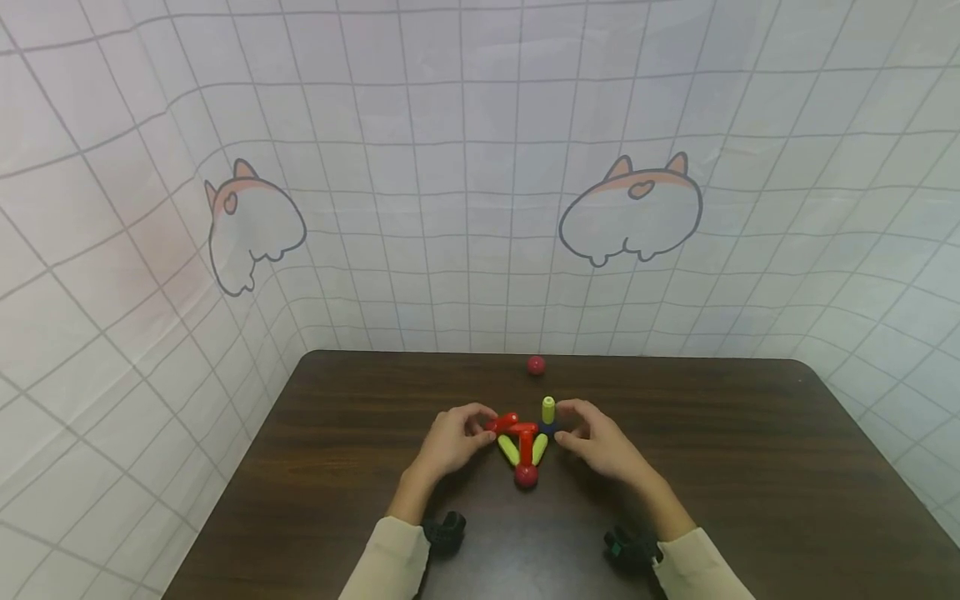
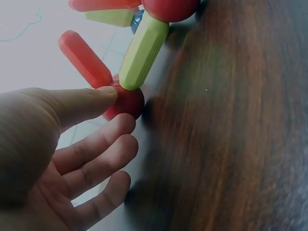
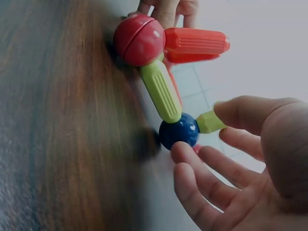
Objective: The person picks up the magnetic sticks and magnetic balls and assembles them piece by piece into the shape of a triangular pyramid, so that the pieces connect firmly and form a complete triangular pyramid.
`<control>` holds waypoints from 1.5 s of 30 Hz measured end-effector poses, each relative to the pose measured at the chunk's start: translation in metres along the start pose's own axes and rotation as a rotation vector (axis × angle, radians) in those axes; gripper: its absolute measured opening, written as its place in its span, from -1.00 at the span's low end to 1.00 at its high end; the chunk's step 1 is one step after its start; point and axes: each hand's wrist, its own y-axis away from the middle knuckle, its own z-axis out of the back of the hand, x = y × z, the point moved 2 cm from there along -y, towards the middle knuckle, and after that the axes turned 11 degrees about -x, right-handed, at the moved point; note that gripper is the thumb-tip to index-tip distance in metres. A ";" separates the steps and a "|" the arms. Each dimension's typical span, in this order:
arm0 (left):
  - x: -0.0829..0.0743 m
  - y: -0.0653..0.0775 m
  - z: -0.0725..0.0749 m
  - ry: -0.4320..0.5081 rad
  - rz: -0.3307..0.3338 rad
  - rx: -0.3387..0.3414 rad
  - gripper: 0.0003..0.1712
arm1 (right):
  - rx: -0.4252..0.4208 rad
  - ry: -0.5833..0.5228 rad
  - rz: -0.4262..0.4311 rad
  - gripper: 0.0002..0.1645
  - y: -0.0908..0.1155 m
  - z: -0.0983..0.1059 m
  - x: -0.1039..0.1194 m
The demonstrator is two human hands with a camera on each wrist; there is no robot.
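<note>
A small build of balls and rods stands on the table. My left hand [image 1: 453,439] pinches its left red ball [image 2: 129,102] between thumb and fingertips. From that ball a red rod [image 2: 85,60] rises, and a green rod [image 2: 143,52] runs to the front red ball [image 1: 526,476]. That front ball carries another red rod [image 3: 197,41]. My right hand [image 1: 603,442] is loosely spread beside the blue ball [image 3: 179,131], fingertips close to it; contact is unclear. A yellow-green rod [image 1: 548,409] stands upright on the blue ball, its end partly hidden by the thumb in the right wrist view.
One loose red ball [image 1: 536,365] lies near the back edge of the dark wooden table [image 1: 337,450]. White gridded cloth [image 1: 495,183] hangs behind the table and along both sides. Each wrist wears a black band.
</note>
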 end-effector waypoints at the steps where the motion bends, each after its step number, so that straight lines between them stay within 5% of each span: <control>1: 0.000 0.000 -0.001 0.005 -0.002 -0.003 -0.73 | 0.015 0.001 0.001 -0.45 0.000 -0.001 0.000; 12: -0.005 0.002 0.002 0.152 -0.024 0.063 -0.72 | 0.106 0.008 0.081 -0.68 -0.001 -0.001 -0.001; 19: -0.002 0.004 0.013 0.300 0.034 0.212 -0.60 | 0.146 -0.022 0.103 -0.58 -0.001 -0.004 -0.003; 27: -0.002 0.006 0.016 0.232 0.020 0.360 -0.41 | 0.123 -0.011 0.131 -0.60 0.001 -0.004 -0.002; 45: 0.001 0.006 0.012 0.197 -0.022 0.293 -0.58 | 0.024 0.093 0.210 -0.64 0.006 -0.015 0.008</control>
